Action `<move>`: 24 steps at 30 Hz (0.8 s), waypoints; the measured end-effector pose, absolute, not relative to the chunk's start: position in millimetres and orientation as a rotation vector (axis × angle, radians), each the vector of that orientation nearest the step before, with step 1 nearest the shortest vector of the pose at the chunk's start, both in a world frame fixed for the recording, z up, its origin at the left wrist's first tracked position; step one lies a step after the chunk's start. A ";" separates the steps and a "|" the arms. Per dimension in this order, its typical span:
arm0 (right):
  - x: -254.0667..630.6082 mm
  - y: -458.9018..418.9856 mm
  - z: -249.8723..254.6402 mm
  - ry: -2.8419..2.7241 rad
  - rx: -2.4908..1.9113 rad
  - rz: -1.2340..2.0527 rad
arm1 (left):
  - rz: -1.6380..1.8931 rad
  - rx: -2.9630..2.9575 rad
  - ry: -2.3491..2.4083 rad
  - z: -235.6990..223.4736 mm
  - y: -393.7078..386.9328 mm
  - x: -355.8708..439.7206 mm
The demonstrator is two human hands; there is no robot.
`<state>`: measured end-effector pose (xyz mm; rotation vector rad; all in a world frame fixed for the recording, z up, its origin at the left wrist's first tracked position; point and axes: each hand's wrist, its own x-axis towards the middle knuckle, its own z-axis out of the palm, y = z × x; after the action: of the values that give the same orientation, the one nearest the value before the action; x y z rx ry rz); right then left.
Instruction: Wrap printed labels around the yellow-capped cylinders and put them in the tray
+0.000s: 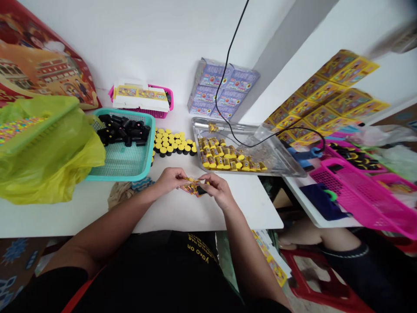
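Note:
My left hand (170, 179) and my right hand (217, 189) meet over the white table (182, 213), close to its front edge. Both pinch a strip of yellow printed labels (191, 186), and my right hand's fingers also close on a small black cylinder (201, 190) at the strip's end. Just beyond my hands stands a group of black cylinders with yellow caps (172, 142). To the right, a metal tray (280, 163) holds rows of labelled cylinders (224, 157).
A teal basket (120, 163) with bare black cylinders sits left of my hands, beside a yellow plastic bag (45, 152). Purple boxes (221, 89) and a pink basket (164, 112) stand at the wall. Another person's leg (325, 239) and pink baskets (365, 195) are on the right.

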<state>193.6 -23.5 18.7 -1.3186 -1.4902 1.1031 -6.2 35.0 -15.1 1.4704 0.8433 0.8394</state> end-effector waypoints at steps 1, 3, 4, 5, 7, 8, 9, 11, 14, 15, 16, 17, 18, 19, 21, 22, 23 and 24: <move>191.7 -29.1 17.3 -1.501 -1.330 1.061 | 0.832 1.462 0.841 -14.4 34.5 -6.0; 186.1 -37.0 14.3 -1.552 -1.364 0.977 | 0.809 1.450 0.819 -13.5 32.8 -5.1; 183.0 -39.3 12.7 -1.583 -1.381 0.943 | 0.796 1.446 0.804 -13.5 31.8 -4.3; 180.1 -40.6 11.0 -1.614 -1.396 0.919 | 0.783 1.443 0.789 -13.6 30.8 -3.5; 175.7 -41.7 7.8 -1.646 -1.420 0.874 | 0.767 1.435 0.768 -14.1 29.2 -1.9; 174.2 -42.2 6.4 -1.638 -1.434 0.840 | 0.760 1.428 0.764 -14.3 28.7 -1.3; 173.3 -42.8 5.2 -1.616 -1.447 0.799 | 0.754 1.417 0.764 -14.4 28.3 -0.9; 172.4 -45.0 3.8 -1.554 -1.471 0.719 | 0.754 1.389 0.774 -14.2 28.1 -0.6; 171.2 -48.5 3.4 -1.532 -1.483 0.702 | 0.773 1.372 0.786 -14.2 28.3 -0.7; 170.5 -49.1 3.5 -1.544 -1.475 0.732 | 0.775 1.381 0.783 -14.4 28.3 -0.7; 169.6 -49.3 3.5 -1.556 -1.459 0.776 | 0.771 1.394 0.779 -14.8 28.3 -0.6; 168.6 -49.1 3.5 -1.563 -1.434 0.833 | 0.764 1.408 0.774 -15.1 28.1 -0.4; 167.7 -48.5 3.4 -1.568 -1.406 0.896 | 0.757 1.418 0.770 -15.3 27.9 -0.2; 167.1 -47.7 3.3 -1.573 -1.376 0.952 | 0.749 1.423 0.765 -15.2 27.6 -0.1; 167.2 -46.3 3.0 -1.589 -1.331 1.013 | 0.718 1.413 0.750 -14.0 27.4 0.0; 168.0 -45.8 3.0 -1.595 -1.324 1.008 | 0.690 1.402 0.736 -13.0 27.4 -0.1; 169.1 -45.6 3.1 -1.600 -1.331 0.978 | 0.657 1.390 0.719 -12.0 27.5 -0.3; 170.5 -45.7 3.4 -1.605 -1.348 0.935 | 0.626 1.379 0.704 -11.1 27.6 -0.4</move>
<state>170.5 -45.7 3.4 -1.3483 -1.6051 0.9349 -0.4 27.6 -11.1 1.3794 0.7036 0.6260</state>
